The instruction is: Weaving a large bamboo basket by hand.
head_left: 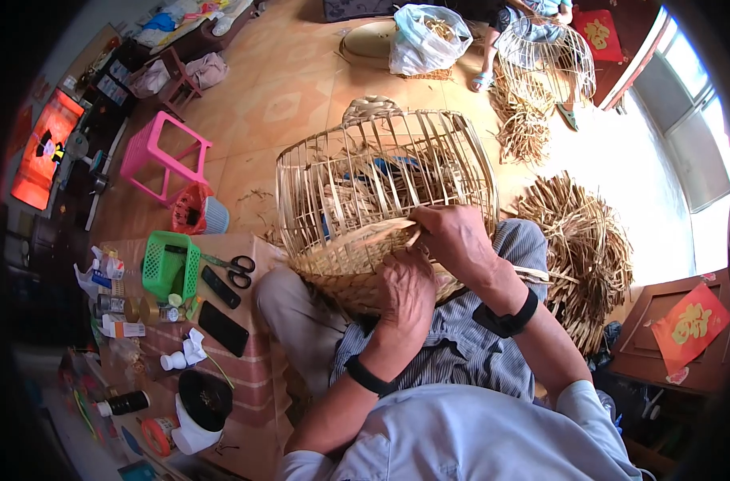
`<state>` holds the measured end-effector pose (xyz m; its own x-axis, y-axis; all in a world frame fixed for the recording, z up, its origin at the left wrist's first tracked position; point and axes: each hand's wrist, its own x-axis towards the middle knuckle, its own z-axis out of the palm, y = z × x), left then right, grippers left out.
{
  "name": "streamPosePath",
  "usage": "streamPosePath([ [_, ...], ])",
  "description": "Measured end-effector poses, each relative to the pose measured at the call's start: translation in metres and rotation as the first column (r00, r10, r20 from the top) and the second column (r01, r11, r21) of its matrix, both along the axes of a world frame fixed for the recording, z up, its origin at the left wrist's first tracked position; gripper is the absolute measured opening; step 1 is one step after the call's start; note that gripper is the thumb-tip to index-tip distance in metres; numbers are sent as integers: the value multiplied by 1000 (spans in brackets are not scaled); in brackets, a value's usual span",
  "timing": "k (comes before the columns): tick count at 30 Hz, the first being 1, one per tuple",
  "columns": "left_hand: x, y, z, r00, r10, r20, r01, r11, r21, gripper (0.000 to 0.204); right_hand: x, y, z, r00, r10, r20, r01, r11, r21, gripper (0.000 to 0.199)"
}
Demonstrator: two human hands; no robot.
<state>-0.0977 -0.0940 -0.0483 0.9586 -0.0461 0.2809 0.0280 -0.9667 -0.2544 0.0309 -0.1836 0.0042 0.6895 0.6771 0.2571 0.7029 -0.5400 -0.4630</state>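
A large straw basket (353,248) rests on my lap. Its lower part is closely woven, and bare pale stakes stand up from it in an open cage. My right hand (461,236) is at the near edge of the weave, its fingers closed in a pinch on a straw strand (414,232). Just left of it and lower, my left hand (407,284) presses against the woven wall with bent fingers; whatever its fingertips grip is hidden. Straw ends stick out to the right, below my right wrist. Loose straw and something blue show through the stakes.
A large heap of dry straw (581,248) lies to the right. On the left table are scissors (241,271), a green plastic basket (171,264) and a black phone (223,330). Beyond stands a pink stool (169,156). A person (533,16) sits far right with another frame (548,60).
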Motion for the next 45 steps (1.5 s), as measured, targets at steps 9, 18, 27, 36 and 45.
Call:
streamPosePath([
  [9,15,12,-4,999,-3,42,27,812,-583,19,-10,7,-5,987,-14,161,23,999,-49,12],
  [18,11,24,8,991,-130,21,108,715,-691,35,-33,-13,-10,955,-76,-286,169,934,315,33],
  [27,8,25,17,982,-191,-2,144,747,-649,37,-48,-21,-36,605,195,-772,609,512,606,22],
  [36,7,30,16,983,-185,15,144,710,-689,21,-62,-41,-38,663,-34,-748,620,584,523,18],
  [45,11,20,8,998,-11,68,63,559,-827,14,-19,-34,-44,371,498,-784,804,251,539,21],
])
